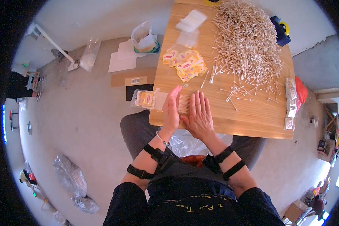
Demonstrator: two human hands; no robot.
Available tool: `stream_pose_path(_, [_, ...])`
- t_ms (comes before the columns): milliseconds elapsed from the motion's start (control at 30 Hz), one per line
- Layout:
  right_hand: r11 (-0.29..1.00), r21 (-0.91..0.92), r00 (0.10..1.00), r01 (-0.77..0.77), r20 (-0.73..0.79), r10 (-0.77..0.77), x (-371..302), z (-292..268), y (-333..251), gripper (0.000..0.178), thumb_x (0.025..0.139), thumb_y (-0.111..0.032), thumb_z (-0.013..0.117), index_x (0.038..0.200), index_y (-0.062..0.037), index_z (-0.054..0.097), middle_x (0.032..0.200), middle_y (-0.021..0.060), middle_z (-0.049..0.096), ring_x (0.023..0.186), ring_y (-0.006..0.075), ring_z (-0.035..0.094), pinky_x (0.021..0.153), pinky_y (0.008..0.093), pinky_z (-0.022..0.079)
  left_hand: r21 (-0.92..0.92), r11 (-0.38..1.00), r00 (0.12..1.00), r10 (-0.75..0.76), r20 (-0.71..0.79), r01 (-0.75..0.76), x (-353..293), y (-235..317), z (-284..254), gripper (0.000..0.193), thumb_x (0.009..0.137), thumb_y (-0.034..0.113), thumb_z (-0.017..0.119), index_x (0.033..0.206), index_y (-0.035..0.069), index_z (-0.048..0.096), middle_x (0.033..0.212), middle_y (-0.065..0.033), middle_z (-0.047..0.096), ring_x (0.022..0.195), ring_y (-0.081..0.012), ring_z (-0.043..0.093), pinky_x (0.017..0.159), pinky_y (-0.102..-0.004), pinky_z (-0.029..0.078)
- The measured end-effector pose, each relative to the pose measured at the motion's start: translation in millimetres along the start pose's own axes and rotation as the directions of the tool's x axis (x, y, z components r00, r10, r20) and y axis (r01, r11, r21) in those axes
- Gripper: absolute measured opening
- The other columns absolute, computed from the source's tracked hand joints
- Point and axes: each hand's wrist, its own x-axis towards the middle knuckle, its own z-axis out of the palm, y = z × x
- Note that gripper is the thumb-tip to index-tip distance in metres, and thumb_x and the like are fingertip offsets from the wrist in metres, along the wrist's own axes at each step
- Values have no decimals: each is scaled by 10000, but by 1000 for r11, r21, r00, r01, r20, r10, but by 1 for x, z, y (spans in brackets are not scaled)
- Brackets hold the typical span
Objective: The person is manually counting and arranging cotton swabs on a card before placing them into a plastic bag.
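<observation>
Near the front left corner of the table, a flat row of cotton swabs (184, 104) lies between my two hands. My left hand (172, 109) stands on its edge along the row's left side, fingers stretched out. On the other side, my right hand (199, 115) rests with straight fingers and its inner edge against the swabs. Left of my left hand, a clear packet of cotton swabs with a yellow card (146, 98) overhangs the table's edge. Beyond my hands lie several yellow printed cards (188, 64) and a few loose swabs (213, 74).
A large heap of cotton swabs (248, 41) covers the table's far right. Clear plastic bags (192, 20) lie at the far left of the wooden table (248, 124). Filled packets (291, 98) line the right edge beside a red bag (300, 92). A white bag (144, 37) stands on the floor.
</observation>
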Motion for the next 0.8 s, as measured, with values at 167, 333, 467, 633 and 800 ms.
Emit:
stream_pose_path(167, [990, 137, 994, 44, -108, -29, 2, -3, 9, 883, 829, -448, 619, 1438, 56, 226, 1519, 261, 190, 1428, 392, 156, 1163, 475, 150, 0, 1000, 999, 5, -44, -5, -1, 4, 2, 580, 1031, 429, 283, 1384, -20, 386, 1411, -159, 422, 1339, -240, 369, 1140, -358, 250])
stream_pose_path(333, [983, 181, 991, 18, -137, 7, 6, 2, 14, 899, 795, -410, 670, 1432, 50, 235, 1513, 250, 209, 1421, 394, 175, 1158, 467, 184, -7, 1000, 998, 1, -57, -1, -1, 2, 1, 597, 1023, 452, 300, 1384, -16, 386, 1406, -144, 433, 1321, -224, 388, 1126, -342, 266])
stream_pose_path(467, [978, 207, 988, -26, -145, 57, 6, 6, 15, 899, 790, -404, 677, 1429, 50, 238, 1510, 248, 215, 1418, 398, 180, 1156, 467, 194, -12, 1000, 998, -17, -55, 16, -1, 4, 3, 612, 1019, 467, 301, 1388, -15, 382, 1412, -143, 427, 1326, -224, 382, 1131, -346, 257])
stream_pose_path(633, [986, 168, 991, -7, -134, 30, -1, 0, 11, 864, 841, -437, 607, 1435, 61, 224, 1516, 241, 210, 1426, 376, 171, 1163, 461, 166, -53, 998, 997, -39, -61, 36, -1, 4, 1, 618, 1017, 470, 302, 1395, -14, 371, 1424, -146, 413, 1340, -224, 366, 1138, -348, 245])
stream_pose_path(800, [997, -61, 997, 51, 62, -47, -1, -4, 3, 840, 899, -540, 457, 1431, 75, 246, 1521, 243, 202, 1438, 356, 148, 1170, 453, 124, -95, 995, 997, -25, -66, 19, 0, 0, -1, 610, 1020, 460, 306, 1402, -13, 357, 1432, -155, 400, 1353, -228, 352, 1143, -356, 237])
